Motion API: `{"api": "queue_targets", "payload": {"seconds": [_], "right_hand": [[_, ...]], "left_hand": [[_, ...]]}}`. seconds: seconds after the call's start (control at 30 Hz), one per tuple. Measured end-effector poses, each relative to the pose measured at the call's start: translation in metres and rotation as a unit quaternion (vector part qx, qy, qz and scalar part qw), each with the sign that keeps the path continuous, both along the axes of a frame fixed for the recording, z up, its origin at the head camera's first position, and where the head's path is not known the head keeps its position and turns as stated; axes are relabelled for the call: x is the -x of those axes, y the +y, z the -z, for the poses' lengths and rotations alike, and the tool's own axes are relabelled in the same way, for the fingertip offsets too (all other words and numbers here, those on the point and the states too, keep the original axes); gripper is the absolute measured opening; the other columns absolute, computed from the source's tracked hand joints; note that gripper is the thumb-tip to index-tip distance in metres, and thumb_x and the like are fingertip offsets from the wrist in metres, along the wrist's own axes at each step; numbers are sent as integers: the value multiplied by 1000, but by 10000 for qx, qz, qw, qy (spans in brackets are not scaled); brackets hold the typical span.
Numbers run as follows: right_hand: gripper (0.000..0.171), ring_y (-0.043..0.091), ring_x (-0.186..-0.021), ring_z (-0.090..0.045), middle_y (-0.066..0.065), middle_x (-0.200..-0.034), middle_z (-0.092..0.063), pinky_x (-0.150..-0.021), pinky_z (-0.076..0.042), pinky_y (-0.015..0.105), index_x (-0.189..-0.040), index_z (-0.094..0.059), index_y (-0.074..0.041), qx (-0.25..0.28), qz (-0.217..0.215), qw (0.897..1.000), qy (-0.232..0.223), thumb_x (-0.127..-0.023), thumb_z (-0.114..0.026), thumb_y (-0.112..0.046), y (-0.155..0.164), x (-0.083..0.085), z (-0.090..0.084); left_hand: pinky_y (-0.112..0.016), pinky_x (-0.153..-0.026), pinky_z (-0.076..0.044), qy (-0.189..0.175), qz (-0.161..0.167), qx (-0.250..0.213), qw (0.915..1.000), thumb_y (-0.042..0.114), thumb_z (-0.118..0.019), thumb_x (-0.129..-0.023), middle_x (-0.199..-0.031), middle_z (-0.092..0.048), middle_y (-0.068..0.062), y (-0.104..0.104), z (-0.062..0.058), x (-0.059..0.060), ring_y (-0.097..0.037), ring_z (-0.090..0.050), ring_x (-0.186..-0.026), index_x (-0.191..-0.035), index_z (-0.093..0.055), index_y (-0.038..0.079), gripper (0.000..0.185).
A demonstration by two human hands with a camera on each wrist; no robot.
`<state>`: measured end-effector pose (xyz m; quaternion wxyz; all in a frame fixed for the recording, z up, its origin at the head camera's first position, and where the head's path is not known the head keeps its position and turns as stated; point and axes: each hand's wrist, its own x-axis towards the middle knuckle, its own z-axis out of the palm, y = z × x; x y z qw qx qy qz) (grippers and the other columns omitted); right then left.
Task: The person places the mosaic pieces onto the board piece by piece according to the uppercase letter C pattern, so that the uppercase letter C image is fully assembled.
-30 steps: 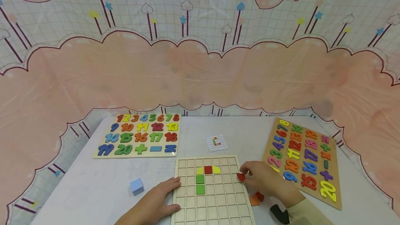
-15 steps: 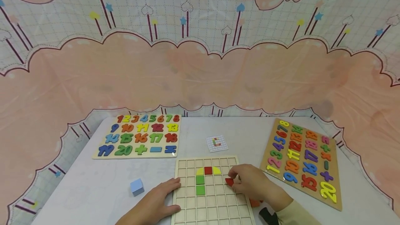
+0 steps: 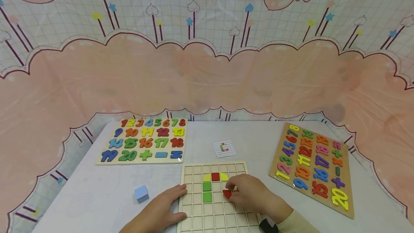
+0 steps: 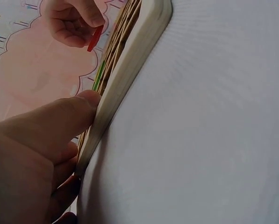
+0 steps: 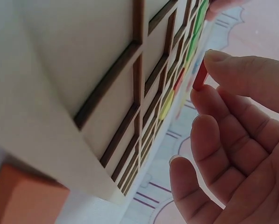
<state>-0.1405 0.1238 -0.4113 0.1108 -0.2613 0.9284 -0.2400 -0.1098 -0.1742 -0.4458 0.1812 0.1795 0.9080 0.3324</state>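
Observation:
A wooden grid board [image 3: 226,222] lies in the front middle of the table. Its cells hold two green square tiles [image 3: 207,192], a red square tile [image 3: 215,177] and two yellow rounded tiles [image 3: 224,176]. Over the board's right half, my right hand [image 3: 253,195] pinches a red quarter-round tile [image 3: 227,194] between thumb and forefinger. In the right wrist view this red tile [image 5: 201,77] is seen edge-on, apart from the grid. My left hand [image 3: 161,208] rests against the board's left edge with fingers extended. Its thumb [image 4: 85,105] touches the rim in the left wrist view.
Behind the board lies a small pattern card [image 3: 224,148]. A blue cube [image 3: 141,193] sits left of my left hand. Number puzzle boards stand at the back left [image 3: 137,149] and right [image 3: 347,173]. An orange tile [image 5: 27,196] lies beside the grid's right edge.
My right hand has carried the red quarter-round tile leftward from the board's right edge to over its cells. My left hand has stayed in place.

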Motion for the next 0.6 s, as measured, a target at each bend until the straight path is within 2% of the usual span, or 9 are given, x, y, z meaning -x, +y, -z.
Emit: {"api": "queue_targets", "payload": {"seconds": [0.6], "right_hand": [[14,8,-81,-53,-11,-89,-65,-79,-52,35,-98,-72,-14,-135,-2,9999,3,-85,-76,-18,0,-3,-4]], "left_hand": [[-61,-107,-37,197,57,96,9997,44,-77,-86,-150,-48,-11,0,-1,-1,-38,-42,-137,-141,-55,2,72]]}}
